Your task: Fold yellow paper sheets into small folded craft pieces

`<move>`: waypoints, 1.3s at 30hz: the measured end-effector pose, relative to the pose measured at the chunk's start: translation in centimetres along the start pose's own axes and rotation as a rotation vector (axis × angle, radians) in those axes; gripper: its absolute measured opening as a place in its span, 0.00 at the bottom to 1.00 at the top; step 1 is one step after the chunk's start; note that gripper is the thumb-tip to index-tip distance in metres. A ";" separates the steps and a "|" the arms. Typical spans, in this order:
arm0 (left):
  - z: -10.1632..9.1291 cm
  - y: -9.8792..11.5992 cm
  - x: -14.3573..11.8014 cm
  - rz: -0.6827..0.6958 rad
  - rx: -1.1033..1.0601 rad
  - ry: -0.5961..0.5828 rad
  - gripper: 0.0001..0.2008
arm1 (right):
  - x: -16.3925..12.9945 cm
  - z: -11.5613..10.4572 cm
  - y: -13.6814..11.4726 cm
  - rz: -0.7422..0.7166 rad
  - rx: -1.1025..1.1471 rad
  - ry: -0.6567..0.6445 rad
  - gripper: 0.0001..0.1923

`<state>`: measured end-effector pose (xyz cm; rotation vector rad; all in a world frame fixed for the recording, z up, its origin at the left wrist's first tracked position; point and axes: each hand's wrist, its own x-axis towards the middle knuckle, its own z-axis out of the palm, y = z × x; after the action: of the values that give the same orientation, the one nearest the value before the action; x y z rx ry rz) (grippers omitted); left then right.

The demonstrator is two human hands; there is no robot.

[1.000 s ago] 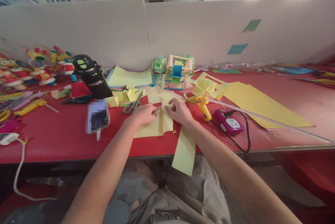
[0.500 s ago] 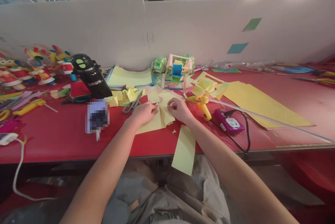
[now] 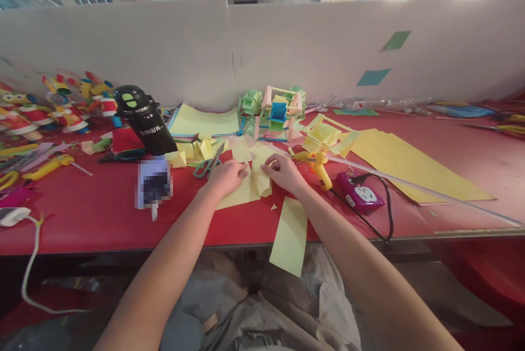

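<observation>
My left hand (image 3: 223, 176) and my right hand (image 3: 284, 170) both rest on a folded yellow paper sheet (image 3: 250, 186) lying on the red table (image 3: 98, 214). The fingers of each hand pinch or press the sheet's upper part, where it is creased between them. A loose yellow paper strip (image 3: 290, 235) hangs over the table's front edge below my right wrist. Green scissors (image 3: 208, 164) lie just left of my left hand. A yellow glue gun (image 3: 316, 165) stands right of my right hand.
A black bottle (image 3: 143, 120) and a blurred small object (image 3: 153, 182) stand to the left. A purple power socket (image 3: 360, 191) with black cable lies right. A colourful paper model (image 3: 277, 112), stacked paper (image 3: 205, 121), large yellow sheets (image 3: 406, 165) and paper figures (image 3: 61, 105) line the back.
The yellow sheet has been drawn upward and folded smaller between my hands. Both hands have shifted slightly away from me on the table.
</observation>
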<state>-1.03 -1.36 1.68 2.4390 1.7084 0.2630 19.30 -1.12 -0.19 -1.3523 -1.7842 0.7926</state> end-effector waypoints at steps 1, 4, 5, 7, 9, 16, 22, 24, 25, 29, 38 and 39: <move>0.1 0.0 0.0 0.000 0.002 0.008 0.17 | 0.0 0.0 0.0 0.010 0.014 0.005 0.08; 0.0 0.0 0.0 0.011 0.019 0.002 0.17 | 0.1 0.0 0.3 0.013 0.015 -0.001 0.06; -0.1 0.0 -0.1 0.017 0.025 -0.006 0.17 | 0.2 0.0 0.4 0.005 0.006 -0.005 0.05; -0.2 0.1 -0.1 0.031 0.038 -0.025 0.17 | 0.2 0.1 0.7 -0.008 -0.015 -0.015 0.04; -0.3 0.1 -0.1 0.037 0.046 -0.043 0.17 | 0.3 0.1 0.7 -0.013 -0.043 -0.028 0.06; 0.2 0.0 0.1 0.003 0.038 -0.002 0.17 | -0.1 -0.2 -0.2 0.011 -0.011 0.003 0.10; 0.2 0.1 0.0 -0.004 0.055 0.042 0.18 | 0.2 -0.2 0.5 0.046 0.058 -0.013 0.09; 0.1 0.1 -0.1 0.009 0.063 0.013 0.19 | 0.4 -0.1 0.9 0.038 0.049 0.009 0.07; 0.1 0.1 -0.1 0.017 0.068 -0.001 0.20 | 0.5 -0.1 1.0 0.033 0.036 0.018 0.07; -0.1 0.2 0.0 0.018 0.082 -0.035 0.19 | 0.6 0.1 1.3 0.004 -0.030 0.014 0.05; 0.0 0.3 0.0 -0.014 0.062 -0.025 0.20 | 0.3 -0.4 0.4 0.024 0.051 0.013 0.08; 0.1 0.3 0.0 -0.017 0.062 -0.013 0.20 | 0.2 -0.5 0.2 0.048 0.072 0.009 0.11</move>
<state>-0.79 -1.46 1.66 2.4628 1.7567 0.1943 19.75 -0.84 -0.06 -1.3533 -1.7059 0.8670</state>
